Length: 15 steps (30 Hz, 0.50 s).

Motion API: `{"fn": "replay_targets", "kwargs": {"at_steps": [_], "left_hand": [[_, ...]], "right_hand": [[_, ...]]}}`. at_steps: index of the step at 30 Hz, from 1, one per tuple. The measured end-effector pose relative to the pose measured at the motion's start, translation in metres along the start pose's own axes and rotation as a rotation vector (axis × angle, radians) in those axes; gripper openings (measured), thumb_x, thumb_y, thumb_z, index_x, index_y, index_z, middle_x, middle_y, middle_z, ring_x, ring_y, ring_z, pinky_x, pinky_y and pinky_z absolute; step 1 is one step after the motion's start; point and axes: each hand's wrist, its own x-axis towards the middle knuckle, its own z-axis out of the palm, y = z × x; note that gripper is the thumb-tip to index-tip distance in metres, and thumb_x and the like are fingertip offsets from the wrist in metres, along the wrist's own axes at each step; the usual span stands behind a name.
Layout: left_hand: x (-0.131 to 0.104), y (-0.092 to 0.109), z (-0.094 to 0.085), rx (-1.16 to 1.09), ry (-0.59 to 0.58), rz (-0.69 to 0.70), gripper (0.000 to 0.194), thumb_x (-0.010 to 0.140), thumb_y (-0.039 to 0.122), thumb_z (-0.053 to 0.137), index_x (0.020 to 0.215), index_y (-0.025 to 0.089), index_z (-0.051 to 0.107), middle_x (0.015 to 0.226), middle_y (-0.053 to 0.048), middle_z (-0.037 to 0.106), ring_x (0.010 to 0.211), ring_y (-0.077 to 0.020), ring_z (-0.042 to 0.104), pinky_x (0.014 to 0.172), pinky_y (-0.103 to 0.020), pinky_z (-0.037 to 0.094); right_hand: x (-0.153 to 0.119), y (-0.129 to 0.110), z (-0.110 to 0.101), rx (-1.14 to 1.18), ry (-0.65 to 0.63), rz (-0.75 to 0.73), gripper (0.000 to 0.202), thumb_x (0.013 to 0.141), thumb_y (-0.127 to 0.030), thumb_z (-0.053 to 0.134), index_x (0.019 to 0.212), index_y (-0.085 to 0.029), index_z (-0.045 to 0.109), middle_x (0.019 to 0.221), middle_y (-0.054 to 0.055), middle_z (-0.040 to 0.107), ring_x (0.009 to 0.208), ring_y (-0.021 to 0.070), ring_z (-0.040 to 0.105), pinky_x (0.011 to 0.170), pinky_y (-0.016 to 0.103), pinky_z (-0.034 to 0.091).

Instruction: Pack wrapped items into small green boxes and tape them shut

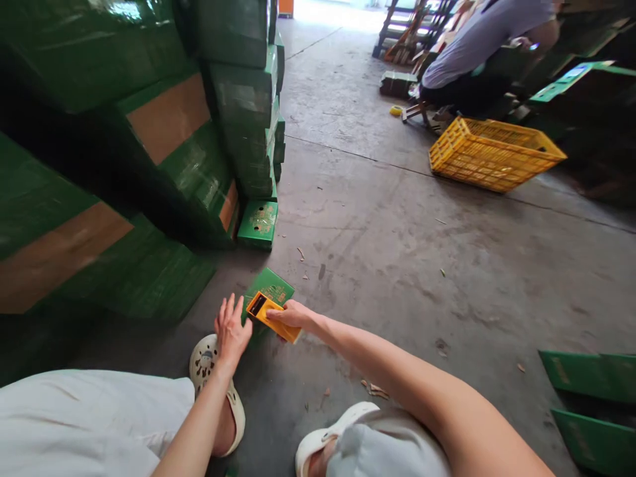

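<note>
My right hand (293, 314) is wrapped round an orange box-shaped device (285, 328) with a dark panel at its far end. Just below the device lies a green printed box (271, 283), partly covered by it. To the left, my left hand (233, 331) has its fingers spread, beside the green box's left edge and holding nothing. Whether its fingertips touch the box I cannot tell.
Tall stacks of green boxes (243, 99) line the left side, with a small green box (258, 222) at their foot. A yellow crate (497, 156) stands at the upper right near a crouching person (484, 43). Green flaps (591, 377) jut in at lower right.
</note>
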Motion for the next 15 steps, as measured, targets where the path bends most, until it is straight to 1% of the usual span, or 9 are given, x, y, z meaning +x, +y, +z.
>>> {"fn": "replay_targets", "kwargs": {"at_steps": [1,3,4,5,6,8,11,13,15], "left_hand": [[-0.008,0.002,0.006,0.024,0.009,0.008,0.078,0.088,0.028,0.066,0.16,0.018,0.039,0.168,-0.016,0.035,0.156,-0.0353,0.028,0.124,-0.054,0.028],[-0.019,0.006,0.018,0.062,0.025,-0.001,0.108,0.078,0.039,0.079,0.166,0.013,0.022,0.171,-0.022,0.024,0.158,-0.0403,0.021,0.123,-0.058,0.029],[-0.022,0.007,0.021,0.079,0.028,-0.007,0.118,0.074,0.045,0.082,0.167,0.012,0.017,0.171,-0.024,0.019,0.158,-0.0422,0.018,0.122,-0.06,0.029],[-0.022,0.008,0.024,0.092,0.023,-0.013,0.125,0.071,0.05,0.084,0.167,0.012,0.014,0.172,-0.025,0.016,0.158,-0.0435,0.016,0.121,-0.061,0.029],[-0.021,0.008,0.024,0.104,0.009,-0.017,0.127,0.07,0.054,0.083,0.167,0.013,0.013,0.172,-0.025,0.014,0.158,-0.0439,0.014,0.12,-0.062,0.03],[-0.013,0.007,0.021,0.121,-0.029,-0.036,0.127,0.069,0.057,0.081,0.167,0.014,0.013,0.171,-0.025,0.015,0.158,-0.043,0.013,0.118,-0.061,0.032],[-0.002,0.01,0.012,0.144,-0.076,-0.072,0.126,0.065,0.051,0.082,0.167,0.016,0.017,0.169,-0.024,0.021,0.156,-0.0408,0.017,0.115,-0.058,0.034],[0.0,0.013,0.008,0.163,-0.083,-0.081,0.125,0.063,0.047,0.083,0.166,0.016,0.02,0.166,-0.024,0.024,0.154,-0.0409,0.021,0.114,-0.057,0.035],[-0.002,0.018,0.006,0.179,-0.072,-0.09,0.123,0.063,0.046,0.082,0.166,0.016,0.021,0.164,-0.025,0.026,0.151,-0.0421,0.024,0.112,-0.057,0.036]], "right_hand": [[0.004,-0.007,0.001,0.004,-0.003,0.01,0.037,0.086,-0.048,0.08,0.076,-0.014,0.068,0.059,0.001,0.068,0.055,0.014,0.067,0.048,0.016,0.045],[0.012,-0.015,0.004,-0.01,-0.011,0.027,0.035,0.087,-0.044,0.079,0.074,-0.014,0.068,0.059,0.001,0.068,0.054,0.0137,0.066,0.047,0.016,0.044],[0.015,-0.017,0.005,-0.013,-0.016,0.032,0.035,0.089,-0.043,0.078,0.073,-0.014,0.068,0.059,0.001,0.068,0.054,0.0139,0.066,0.047,0.016,0.044],[0.017,-0.018,0.006,-0.014,-0.025,0.039,0.035,0.09,-0.043,0.076,0.073,-0.014,0.068,0.059,0.001,0.068,0.054,0.0142,0.067,0.047,0.017,0.044],[0.019,-0.019,0.008,-0.012,-0.034,0.047,0.035,0.092,-0.043,0.074,0.074,-0.014,0.069,0.059,0.002,0.068,0.054,0.0145,0.067,0.047,0.017,0.045],[0.02,-0.021,0.01,0.01,-0.061,0.056,0.034,0.096,-0.043,0.069,0.078,-0.014,0.07,0.061,0.002,0.07,0.054,0.015,0.067,0.049,0.019,0.047],[0.01,-0.022,0.008,0.095,-0.111,0.036,0.034,0.099,-0.043,0.063,0.081,-0.014,0.07,0.062,0.003,0.071,0.053,0.0159,0.067,0.049,0.02,0.049],[-0.006,-0.012,-0.001,0.133,-0.127,-0.009,0.038,0.096,-0.048,0.065,0.078,-0.014,0.07,0.06,0.004,0.069,0.052,0.0158,0.066,0.047,0.02,0.047],[-0.028,0.013,-0.014,0.121,-0.153,-0.033,0.044,0.091,-0.056,0.069,0.074,-0.015,0.068,0.057,0.005,0.068,0.051,0.0151,0.064,0.045,0.02,0.044]]}}
